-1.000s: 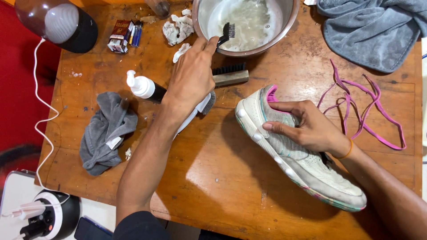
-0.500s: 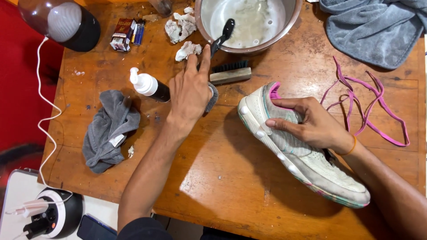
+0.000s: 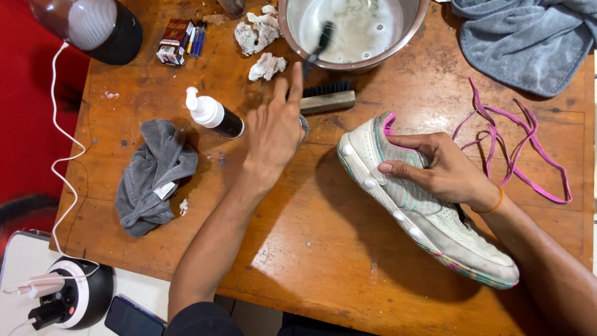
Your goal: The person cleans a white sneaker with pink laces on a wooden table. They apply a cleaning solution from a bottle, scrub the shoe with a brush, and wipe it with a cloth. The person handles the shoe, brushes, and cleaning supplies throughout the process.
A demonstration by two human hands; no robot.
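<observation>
Wooden-backed scrub brush lies crosswise just beyond the left hand, fingers extended, empty; right hand grips the shoe.

One head-worn camera looks steeply, perhaps straight, down at the wooden table from close above.

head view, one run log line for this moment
left hand: open, over brush near bowl | right hand: holding shoe on table
</observation>
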